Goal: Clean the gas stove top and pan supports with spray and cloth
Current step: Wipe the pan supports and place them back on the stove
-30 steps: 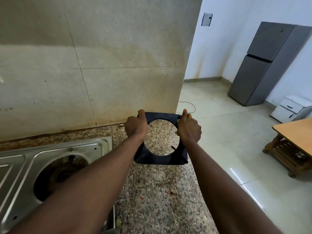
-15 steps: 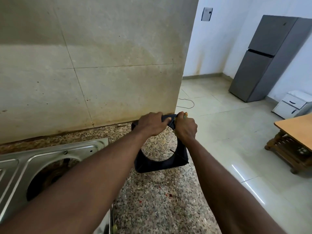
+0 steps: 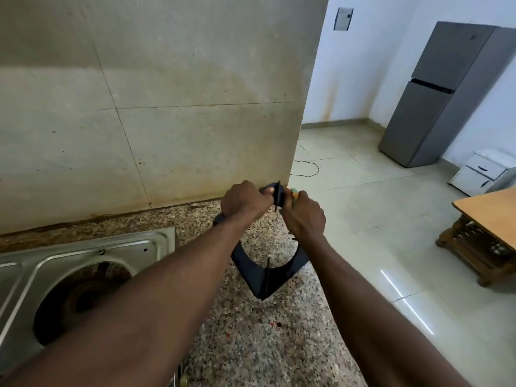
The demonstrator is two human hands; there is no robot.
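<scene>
Black pan support (image 3: 268, 277), speckled brown-grey granite counter (image 3: 251, 344), silver stove top (image 3: 83, 252), grey fridge (image 3: 446, 93).

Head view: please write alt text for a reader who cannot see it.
The left hand and right hand grip the top of a dark square metal pan support stood on one corner on a speckled granite counter. A steel gas stove top lies at the left.

Home kitchen, steel gas stove (image 3: 83, 252), speckled granite counter (image 3: 251, 344), grey fridge (image 3: 446, 93)

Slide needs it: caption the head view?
Black pan support tipped on its corner on the granite counter, held by left hand and right hand, beside the stove top.
</scene>
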